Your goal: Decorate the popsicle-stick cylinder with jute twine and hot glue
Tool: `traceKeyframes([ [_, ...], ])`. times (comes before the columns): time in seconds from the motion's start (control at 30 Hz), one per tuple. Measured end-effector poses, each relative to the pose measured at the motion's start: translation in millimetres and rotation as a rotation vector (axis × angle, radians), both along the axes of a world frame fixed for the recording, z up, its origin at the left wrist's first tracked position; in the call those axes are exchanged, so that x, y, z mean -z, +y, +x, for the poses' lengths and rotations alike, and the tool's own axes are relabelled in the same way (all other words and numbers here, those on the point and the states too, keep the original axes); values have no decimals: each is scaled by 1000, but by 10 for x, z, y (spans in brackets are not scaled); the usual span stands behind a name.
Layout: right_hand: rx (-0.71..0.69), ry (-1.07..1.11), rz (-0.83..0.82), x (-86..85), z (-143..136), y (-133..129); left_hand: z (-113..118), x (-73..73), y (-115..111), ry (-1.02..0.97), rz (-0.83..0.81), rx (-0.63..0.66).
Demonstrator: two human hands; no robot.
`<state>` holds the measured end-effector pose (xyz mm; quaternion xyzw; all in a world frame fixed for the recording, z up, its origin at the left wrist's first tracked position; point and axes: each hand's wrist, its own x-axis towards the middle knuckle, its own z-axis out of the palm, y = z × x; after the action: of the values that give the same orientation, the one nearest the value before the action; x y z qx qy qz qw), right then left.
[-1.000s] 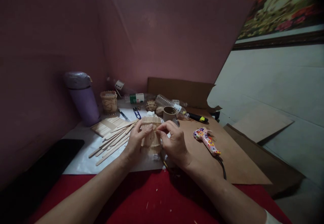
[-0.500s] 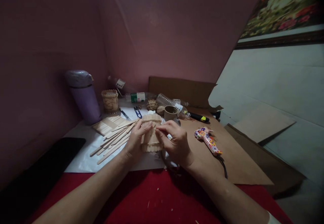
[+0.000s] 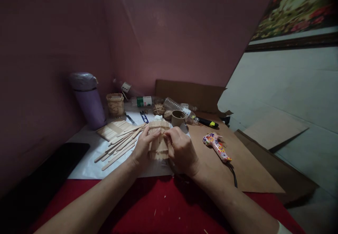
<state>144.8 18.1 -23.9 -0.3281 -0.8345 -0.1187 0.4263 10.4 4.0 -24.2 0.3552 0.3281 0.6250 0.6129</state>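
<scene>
Between my hands is a small craft-stick cup (image 3: 159,145), its pale sticks side by side with thin twine-like bands near both ends. My left hand (image 3: 144,144) grips it from the left, thumb lying across its face. At its right side, my right hand (image 3: 182,149) is closed in a pinch against the front; what the fingertips hold is too small to make out. A loose pile of craft sticks (image 3: 118,151) lies left of my left hand. Just behind my right hand stands a brown-rimmed mug (image 3: 178,117).
A floral glue gun (image 3: 217,146) rests on the cardboard (image 3: 245,167) at right. Toward the back are twine balls (image 3: 158,109), plastic bottles (image 3: 144,101), a black-yellow cutter (image 3: 207,122), blue-handled snips (image 3: 144,117) and another stick cup (image 3: 115,104). A purple tumbler (image 3: 89,103) stands left.
My right hand has turned slightly, and its fingers are curled more tightly against the cup. The left hand keeps its grip, nearly still.
</scene>
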Motion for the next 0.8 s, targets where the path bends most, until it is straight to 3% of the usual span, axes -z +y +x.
traceKeyframes([
  [0.47, -95, -60, -32, -44, 63, 51, -39, 8, 3, -17, -18, 30],
  [0.8, 41, -166, 132, 3, 26, 37, 21, -38, -20, -27, -15, -3],
])
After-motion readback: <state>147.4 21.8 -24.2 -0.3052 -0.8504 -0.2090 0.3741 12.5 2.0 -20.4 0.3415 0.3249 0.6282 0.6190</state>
